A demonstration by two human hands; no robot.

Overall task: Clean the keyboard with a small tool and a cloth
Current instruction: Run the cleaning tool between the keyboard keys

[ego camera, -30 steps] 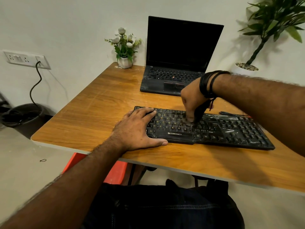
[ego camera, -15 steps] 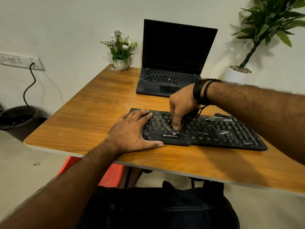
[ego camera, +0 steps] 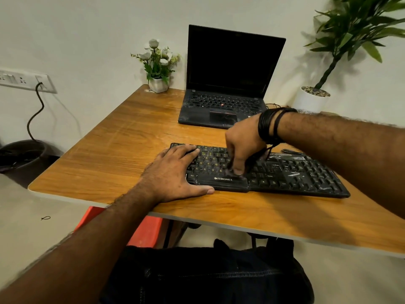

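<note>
His left hand (ego camera: 175, 174) lies flat, steadying the light, rigid keyboard (ego camera: 285, 172) by its end; his right hand (ego camera: 243, 148) pinches a small dark tool (ego camera: 255, 160) against the keys.

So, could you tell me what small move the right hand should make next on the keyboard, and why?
Probably slide the brush one step along the same key row. The right hand grips a small dark brush with its tip low among the keys near the spacebar, the left hand lies flat steadying the keyboard, and the right-side keys look dusty.
</note>
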